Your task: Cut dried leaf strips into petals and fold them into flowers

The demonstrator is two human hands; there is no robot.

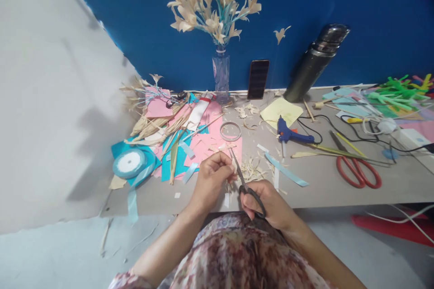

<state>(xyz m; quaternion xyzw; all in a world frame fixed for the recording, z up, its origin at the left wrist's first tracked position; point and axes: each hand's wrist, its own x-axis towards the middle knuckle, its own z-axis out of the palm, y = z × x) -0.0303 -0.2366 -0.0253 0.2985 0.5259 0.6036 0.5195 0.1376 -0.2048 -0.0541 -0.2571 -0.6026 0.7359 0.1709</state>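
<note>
My right hand (266, 203) is closed around the black handles of small scissors (239, 169), whose blades point up and away from me. Close beside the blades, my left hand (214, 176) has its fingers pinched together; what they hold is too small and hidden to make out. Under and behind both hands lies a pile of pale dried-husk scraps (252, 170). Just beyond my left hand, a ring-shaped roll (231, 131) rests on the pink paper (200, 146).
A blue ribbon spool (130, 163) and dried husks (147, 126) lie left. Behind stand a bottle (222, 74) of husk flowers, a phone (258, 79) and a leaning flask (315, 63). Rightward are a blue glue gun (291, 134), its cord, and red-handled scissors (358, 170).
</note>
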